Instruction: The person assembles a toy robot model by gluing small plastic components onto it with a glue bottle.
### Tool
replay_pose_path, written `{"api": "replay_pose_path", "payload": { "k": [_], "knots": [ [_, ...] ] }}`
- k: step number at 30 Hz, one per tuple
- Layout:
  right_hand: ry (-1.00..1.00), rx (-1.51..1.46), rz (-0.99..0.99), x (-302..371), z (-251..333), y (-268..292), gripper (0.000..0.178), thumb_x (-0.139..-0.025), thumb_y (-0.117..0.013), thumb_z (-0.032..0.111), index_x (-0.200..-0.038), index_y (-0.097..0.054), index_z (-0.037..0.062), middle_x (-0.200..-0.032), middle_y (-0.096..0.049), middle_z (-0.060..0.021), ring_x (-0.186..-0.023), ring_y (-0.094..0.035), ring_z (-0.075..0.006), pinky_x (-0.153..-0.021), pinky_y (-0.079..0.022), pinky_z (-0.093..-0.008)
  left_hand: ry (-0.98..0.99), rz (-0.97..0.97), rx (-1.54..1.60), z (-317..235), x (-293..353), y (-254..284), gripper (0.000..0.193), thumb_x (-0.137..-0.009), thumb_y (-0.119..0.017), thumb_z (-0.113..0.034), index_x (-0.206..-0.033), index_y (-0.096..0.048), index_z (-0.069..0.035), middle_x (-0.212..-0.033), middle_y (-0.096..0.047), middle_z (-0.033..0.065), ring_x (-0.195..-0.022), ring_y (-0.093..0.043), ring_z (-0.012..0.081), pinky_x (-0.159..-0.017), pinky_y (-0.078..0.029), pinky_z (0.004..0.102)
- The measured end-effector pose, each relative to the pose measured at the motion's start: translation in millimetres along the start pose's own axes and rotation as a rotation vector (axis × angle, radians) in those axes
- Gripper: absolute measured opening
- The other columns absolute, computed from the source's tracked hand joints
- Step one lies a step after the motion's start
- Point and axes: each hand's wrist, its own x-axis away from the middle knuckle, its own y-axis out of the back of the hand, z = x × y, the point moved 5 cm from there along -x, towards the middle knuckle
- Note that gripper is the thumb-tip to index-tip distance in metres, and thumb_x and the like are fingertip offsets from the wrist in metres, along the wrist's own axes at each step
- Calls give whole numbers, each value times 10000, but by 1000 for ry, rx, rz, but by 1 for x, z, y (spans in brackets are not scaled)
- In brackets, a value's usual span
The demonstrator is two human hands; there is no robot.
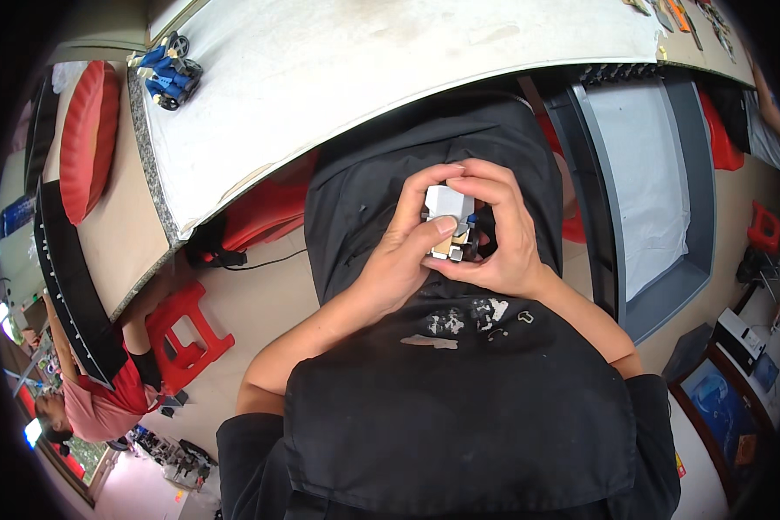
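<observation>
Above my lap, both hands close round a small toy [449, 204] with a pale grey block-like top, some yellowish and blue parts and what looks like a black wheel at its right side. My left hand [407, 227] grips it from the left, its thumb pressed on the front. Around the far and right sides curl the fingers of my right hand [507, 227], with its thumb under the near end. Fingers hide part of the toy. At the far left of the white worktable [390, 61] is a blue toy [169, 74] with black wheels.
To my right is a grey tray [702, 286] lined with white sheet. Several hand tools [680, 17] lie at the table's far right. On the left are a red oval cushion-like thing [89, 143], a red stool [186, 338] and a person in a pink top [108, 407].
</observation>
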Motion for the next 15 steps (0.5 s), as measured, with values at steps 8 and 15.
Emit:
{"api": "replay_pose_path", "payload": {
  "k": [8, 15],
  "knots": [
    [-157, -147, 136, 19, -14, -15, 801, -547, -841, 80, -1175, -345, 56, -1236, -433, -202, -1023, -530, -241, -773, -470, -302, 56, 49, 31, 8, 3, 4, 443, -873, -420, -28, -1296, -339, -129, -1247, -392, 43, -1090, -433, 132, -896, -398, 290],
    [-92, -274, 98, 17, -22, -10, 741, -569, -818, 88, -1162, -376, 44, -1204, -477, -192, -1023, -552, -324, -739, -499, -343, 32, 11, -119, 15, 3, 8, 414, -883, -437, -47, -1285, -358, -106, -1254, -392, 48, -1111, -417, 129, -907, -370, 273]
  ]
}}
